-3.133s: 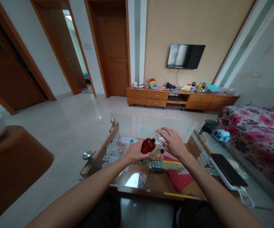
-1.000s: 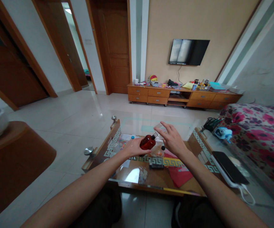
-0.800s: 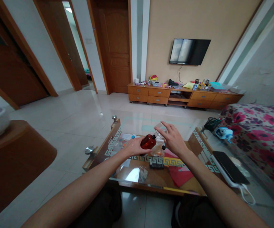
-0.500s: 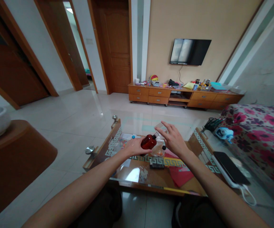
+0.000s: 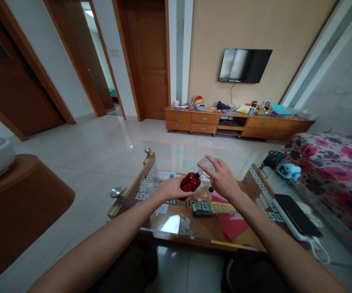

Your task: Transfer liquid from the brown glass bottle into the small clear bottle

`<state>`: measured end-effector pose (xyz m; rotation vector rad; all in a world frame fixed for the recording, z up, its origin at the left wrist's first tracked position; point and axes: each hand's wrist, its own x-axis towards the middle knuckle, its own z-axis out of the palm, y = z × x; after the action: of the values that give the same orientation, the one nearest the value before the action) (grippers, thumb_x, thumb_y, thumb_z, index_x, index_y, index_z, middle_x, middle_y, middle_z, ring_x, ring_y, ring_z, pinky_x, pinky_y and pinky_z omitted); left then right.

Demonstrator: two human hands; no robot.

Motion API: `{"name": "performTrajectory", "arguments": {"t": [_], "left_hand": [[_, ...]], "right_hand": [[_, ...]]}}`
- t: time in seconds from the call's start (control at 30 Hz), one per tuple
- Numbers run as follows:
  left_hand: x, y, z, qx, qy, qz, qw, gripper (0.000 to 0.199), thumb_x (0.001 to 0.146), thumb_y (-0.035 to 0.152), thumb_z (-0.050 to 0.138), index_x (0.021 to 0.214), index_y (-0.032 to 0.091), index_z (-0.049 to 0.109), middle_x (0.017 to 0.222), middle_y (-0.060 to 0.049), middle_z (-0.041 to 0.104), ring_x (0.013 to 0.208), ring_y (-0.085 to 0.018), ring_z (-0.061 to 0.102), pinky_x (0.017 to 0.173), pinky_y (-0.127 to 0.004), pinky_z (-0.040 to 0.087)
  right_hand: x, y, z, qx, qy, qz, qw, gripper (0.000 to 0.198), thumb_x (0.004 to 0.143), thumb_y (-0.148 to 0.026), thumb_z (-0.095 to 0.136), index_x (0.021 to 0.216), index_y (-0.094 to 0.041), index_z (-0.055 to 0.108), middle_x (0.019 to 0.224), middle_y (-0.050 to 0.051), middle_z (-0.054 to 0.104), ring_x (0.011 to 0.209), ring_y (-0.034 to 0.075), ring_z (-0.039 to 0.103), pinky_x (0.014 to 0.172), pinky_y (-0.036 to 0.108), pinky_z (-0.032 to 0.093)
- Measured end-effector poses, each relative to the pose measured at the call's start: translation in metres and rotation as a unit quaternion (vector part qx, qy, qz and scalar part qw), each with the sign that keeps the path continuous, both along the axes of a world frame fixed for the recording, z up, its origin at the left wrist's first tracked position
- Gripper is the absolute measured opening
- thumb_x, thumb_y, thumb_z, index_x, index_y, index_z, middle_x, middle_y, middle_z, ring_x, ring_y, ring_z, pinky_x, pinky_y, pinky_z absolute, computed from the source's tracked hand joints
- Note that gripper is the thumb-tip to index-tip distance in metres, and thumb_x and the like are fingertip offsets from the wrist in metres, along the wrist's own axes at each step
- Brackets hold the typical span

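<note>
My left hand (image 5: 173, 188) is closed round a reddish-brown bottle (image 5: 190, 182) with a dark neck, which tilts up to the right. A clear, see-through bottle (image 5: 205, 164) leans the other way, its narrow end meeting the brown bottle's neck. The fingers of my right hand (image 5: 223, 175) grip the clear bottle from the right side. Below that hand a small black cap (image 5: 210, 189) shows. Both bottles are above the glass-topped coffee table (image 5: 160, 224). Whether liquid is passing between them is too small to tell.
Under the glass lie a red sheet (image 5: 232, 226) and a dark box (image 5: 202, 210). A phone (image 5: 298, 215) on a white cabled device lies at the right, near a pen holder (image 5: 272, 158) and a blue-and-white object (image 5: 289, 171). A TV cabinet (image 5: 205, 119) stands along the far wall.
Almost nothing differs. Both hands keep their grips, and the two bottles stay neck to neck with only a very slight shift.
</note>
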<state>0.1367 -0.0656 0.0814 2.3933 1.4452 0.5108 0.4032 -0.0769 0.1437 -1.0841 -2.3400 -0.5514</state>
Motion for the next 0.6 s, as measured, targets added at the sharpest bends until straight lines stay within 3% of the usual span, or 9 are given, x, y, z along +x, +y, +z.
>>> {"name": "performTrajectory", "arguments": {"t": [0.6], "left_hand": [[-0.0008,0.0004,-0.0013,0.006,-0.004,-0.01,1.0,0.09,0.073,0.086,0.069,0.142,0.028,0.06,0.108,-0.014,0.078,0.103,-0.041,0.073,0.084,-0.048,0.055]], "right_hand": [[-0.0053,-0.0058,0.0063,0.023,-0.031,0.007,0.999,0.067,0.09,-0.005,0.064,0.149,-0.034,0.054,0.167,0.009,0.035,0.137,0.035,0.044,0.107,0.054,0.048]]}}
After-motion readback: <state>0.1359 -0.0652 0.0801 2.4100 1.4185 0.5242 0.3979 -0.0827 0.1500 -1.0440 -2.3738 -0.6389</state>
